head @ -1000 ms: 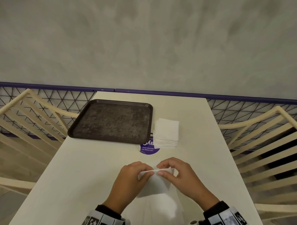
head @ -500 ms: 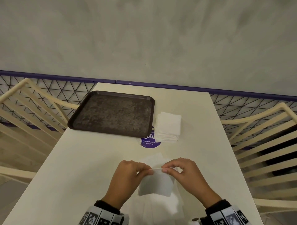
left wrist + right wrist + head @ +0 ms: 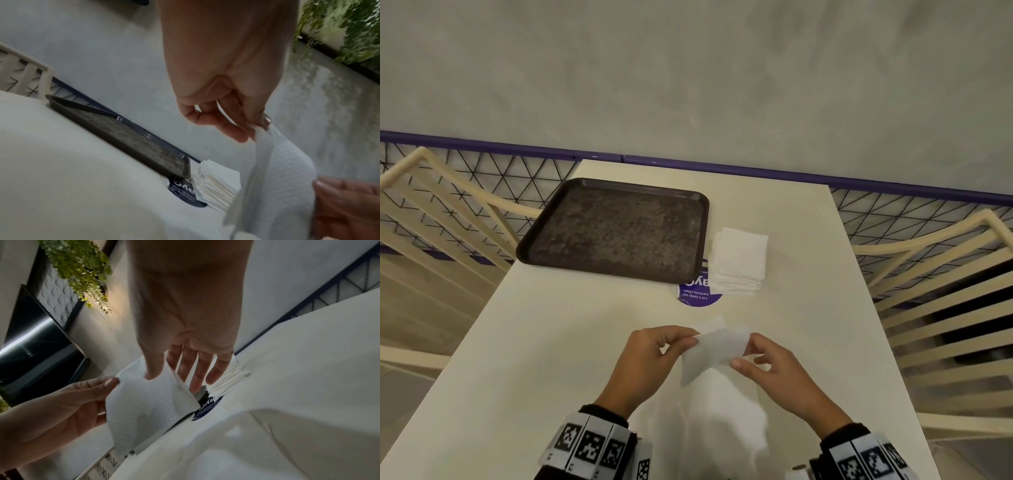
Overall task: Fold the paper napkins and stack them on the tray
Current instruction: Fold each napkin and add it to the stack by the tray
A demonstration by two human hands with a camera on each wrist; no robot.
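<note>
Head view: left hand [image 3: 643, 363] pinches the upper left corner of a white napkin [image 3: 709, 353] between thumb and forefinger, other fingers curled. Right hand [image 3: 774, 370] holds the napkin's right edge, thumb in front, fingers behind. Napkin is lifted off the cream table [image 3: 551, 342], hanging between the two hands. Dark brown tray [image 3: 616, 229] lies at the far left of the table, nothing on it. Stack of napkins [image 3: 739, 260] sits just right of the tray, partly covering a purple round sticker [image 3: 697, 296]. Cream slatted chairs [image 3: 941, 308] on both sides; grey wall [image 3: 688, 68] behind a purple rail with black mesh.

Left wrist view: thumb and forefinger of the left hand [image 3: 226, 105] nip the napkin [image 3: 273, 170] at its top corner; sheet drapes downward, doubled. Right fingers [image 3: 339, 191] touch its lower right edge. Tray [image 3: 123, 134] and stack beyond.

Right wrist view: right hand [image 3: 185, 337], thumb lies on the near face of the napkin [image 3: 148, 402], four fingers nearly straight behind it. Left hand [image 3: 72, 402] grips the opposite corner. Green hanging plant [image 3: 78, 269] on the wall.
</note>
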